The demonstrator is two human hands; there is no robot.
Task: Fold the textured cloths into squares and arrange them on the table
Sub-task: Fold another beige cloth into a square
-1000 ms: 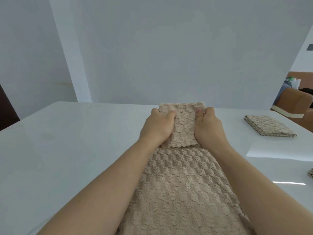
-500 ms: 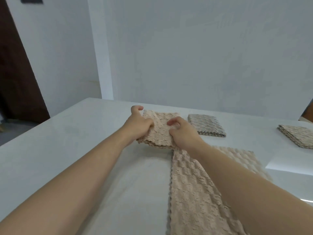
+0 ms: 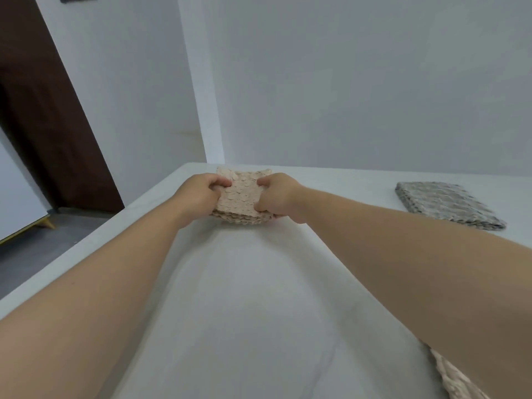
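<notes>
A beige textured cloth (image 3: 241, 197), folded into a thick square, lies near the far left corner of the white table (image 3: 259, 298). My left hand (image 3: 198, 194) grips its left side and my right hand (image 3: 276, 195) grips its right side, thumbs on top. A second folded square, grey-brown (image 3: 443, 203), rests flat on the table to the right, apart from my hands. Another beige textured cloth (image 3: 454, 378) shows under my right forearm at the lower right, mostly hidden.
The table's left edge (image 3: 95, 240) runs close to my left arm, with floor below it. A white wall stands right behind the table's far edge. A dark brown door (image 3: 43, 110) is at the left.
Both hands carried the folded beige cloth away to the far left of the table, off the unfolded cloth it lay on. The view swung left with them.
</notes>
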